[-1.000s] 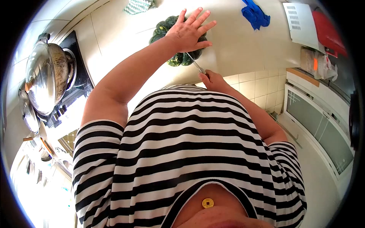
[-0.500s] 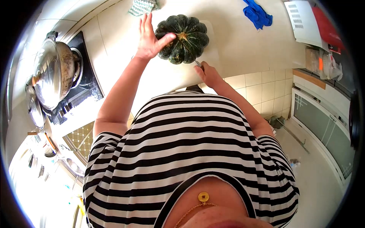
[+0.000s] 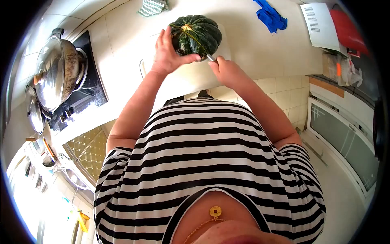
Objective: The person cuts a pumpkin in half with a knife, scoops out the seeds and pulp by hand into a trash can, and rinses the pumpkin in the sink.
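Observation:
A dark green ribbed pumpkin [image 3: 201, 34] sits on a pale cutting board [image 3: 226, 49], tilted so its stem faces up and to the left. A thin yellowish line runs from the stem down its near side. My left hand [image 3: 166, 56] grips the pumpkin's left side, fingers along its edge and thumb across the lower front. In my right hand [image 3: 227, 72] is a knife [image 3: 211, 58], held by its handle. The blade meets the pumpkin at the lower right, at the end of that line; how deep it goes is hidden.
A large lidded pot [image 3: 57, 73] stands on the black stove [image 3: 91, 67] at the left. Behind the pumpkin lies a patterned cloth [image 3: 152, 7], and a blue cloth [image 3: 272, 17] is farther right. A white appliance [image 3: 321, 25] occupies the counter's right end.
The pumpkin has tipped, its stem moving up and left. My left hand has shifted down and right along its side. My right hand has moved slightly up and right with the knife.

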